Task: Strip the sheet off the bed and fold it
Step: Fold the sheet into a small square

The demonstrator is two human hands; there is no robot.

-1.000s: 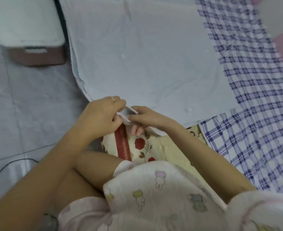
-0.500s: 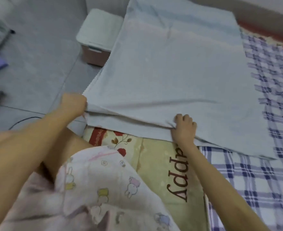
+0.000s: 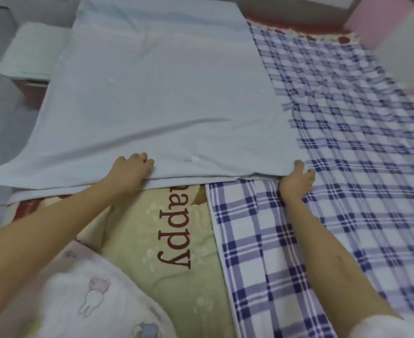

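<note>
The pale blue sheet [image 3: 162,101] lies folded in layers along the left side of the bed, its left part hanging over the bed's edge. My left hand [image 3: 131,173] grips the near edge of the sheet around its middle, fingers curled over the top layer. My right hand [image 3: 297,180] holds the sheet's near right corner, fingers curled around the fabric. The near edge between the two hands runs straight, with a lower layer showing just under it.
A blue-and-white checked cloth [image 3: 347,154] covers the right of the bed. A yellow mattress cover [image 3: 152,240] printed "happy" shows in front of me. A white-topped box [image 3: 30,57] stands on the grey floor at left. Pink cushions [image 3: 377,18] sit far right.
Both hands have shifted right along the sheet's near edge: the left from the left corner to the middle, the right out to the right corner. The edge now lies flatter and straighter.
</note>
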